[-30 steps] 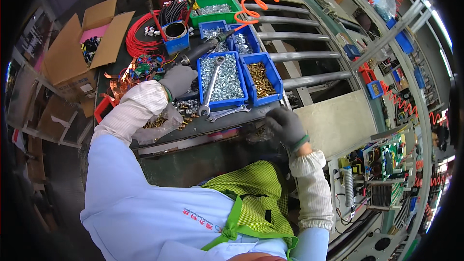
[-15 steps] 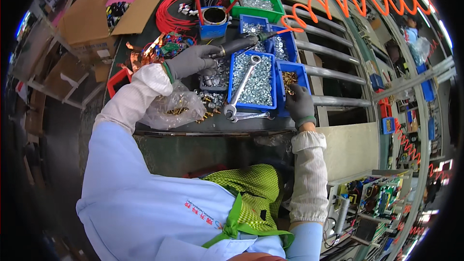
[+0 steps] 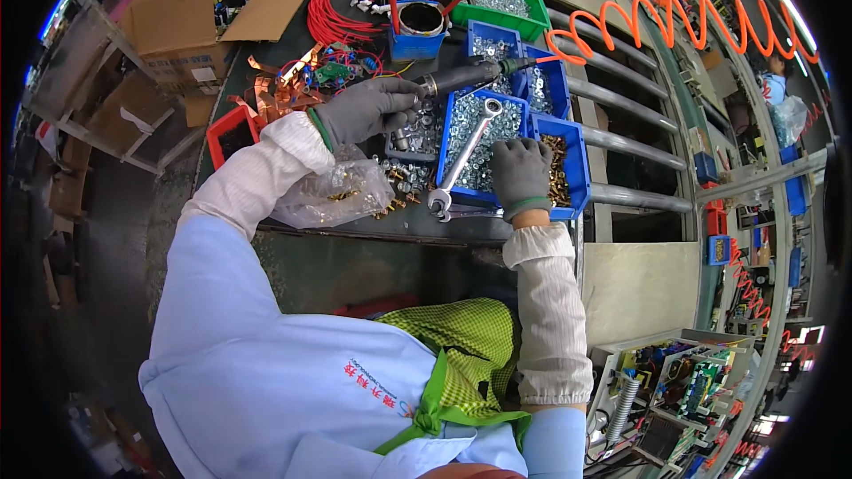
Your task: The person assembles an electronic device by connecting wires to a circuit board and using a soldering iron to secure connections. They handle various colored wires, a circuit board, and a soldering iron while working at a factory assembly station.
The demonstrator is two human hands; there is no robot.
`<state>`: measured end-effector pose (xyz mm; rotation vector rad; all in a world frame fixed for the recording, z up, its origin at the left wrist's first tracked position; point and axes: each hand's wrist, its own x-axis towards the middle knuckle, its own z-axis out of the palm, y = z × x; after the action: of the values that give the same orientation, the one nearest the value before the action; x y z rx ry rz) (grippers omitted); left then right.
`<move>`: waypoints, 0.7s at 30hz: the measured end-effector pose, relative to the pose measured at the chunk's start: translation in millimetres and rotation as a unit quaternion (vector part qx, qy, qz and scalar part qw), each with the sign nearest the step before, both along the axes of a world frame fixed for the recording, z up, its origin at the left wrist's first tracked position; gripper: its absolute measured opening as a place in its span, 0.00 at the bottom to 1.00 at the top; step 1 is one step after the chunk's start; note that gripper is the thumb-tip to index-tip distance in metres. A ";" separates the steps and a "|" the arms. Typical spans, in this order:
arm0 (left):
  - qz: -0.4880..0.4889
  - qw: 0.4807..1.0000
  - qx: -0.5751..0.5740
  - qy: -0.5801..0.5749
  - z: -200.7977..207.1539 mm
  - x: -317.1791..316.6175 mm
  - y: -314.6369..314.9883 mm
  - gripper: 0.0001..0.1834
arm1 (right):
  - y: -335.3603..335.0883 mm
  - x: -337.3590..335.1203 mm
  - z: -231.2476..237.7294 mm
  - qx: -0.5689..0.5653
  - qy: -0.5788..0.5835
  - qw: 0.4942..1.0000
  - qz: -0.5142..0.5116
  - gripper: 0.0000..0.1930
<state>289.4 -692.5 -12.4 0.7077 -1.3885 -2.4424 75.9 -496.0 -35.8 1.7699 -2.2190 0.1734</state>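
Note:
My left hand (image 3: 364, 113), in a grey glove, is curled round the near end of a black air ratchet (image 3: 463, 77). A metal socket (image 3: 400, 139) points down below its fingers. My gloved right hand (image 3: 522, 173) is over the near right part of a blue bin of silver nuts and washers (image 3: 463, 130), with its fingers bent downward; whatever they hold is hidden. Across that bin lies a combination wrench (image 3: 466, 156), and a second wrench (image 3: 475, 211) lies at its front edge. Brass bolts (image 3: 557, 164) fill the blue bin to the right.
An orange coiled hose (image 3: 612, 22) runs from the ratchet to the upper right. A plastic bag of brass parts (image 3: 342, 193) lies near the table's front edge. Red wires (image 3: 333, 9), a green bin (image 3: 506, 7) and a cardboard box (image 3: 182, 31) stand farther back. Metal rollers (image 3: 630, 140) are at right.
My right hand has moved left, from the bin of brass bolts to the bin of silver hardware. The left hand stays at the air ratchet; the whole view has shifted slightly.

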 end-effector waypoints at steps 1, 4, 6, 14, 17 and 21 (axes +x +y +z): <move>0.028 0.999 0.020 0.013 -0.3 -0.4 4.0 0.14 | 1.3 -2.2 -1.7 -0.049 -0.004 0.999 0.021 0.03; 0.035 0.987 0.142 0.064 6.5 2.7 26.3 0.11 | 7.3 -2.5 -1.2 -0.083 -0.065 0.994 -0.016 0.03; -0.005 0.972 0.212 0.101 17.9 8.8 53.2 0.09 | 5.9 -1.8 4.9 -0.109 -0.090 0.990 -0.012 0.03; 0.028 0.931 0.351 0.094 -13.3 12.2 135.9 0.09 | 13.7 22.2 38.9 -0.222 -0.250 0.939 0.077 0.06; 0.038 0.912 0.397 0.095 -19.8 16.0 158.4 0.12 | 38.8 62.5 70.3 -0.206 -0.245 0.930 0.180 0.08; 0.010 0.898 0.399 0.185 -14.7 26.9 177.2 0.16 | 63.3 97.7 67.1 -0.094 -0.217 0.932 0.274 0.12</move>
<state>316.3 -515.4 -27.2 0.3420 -0.1996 -2.8953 173.6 -432.7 31.3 2.3627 -1.7996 0.9456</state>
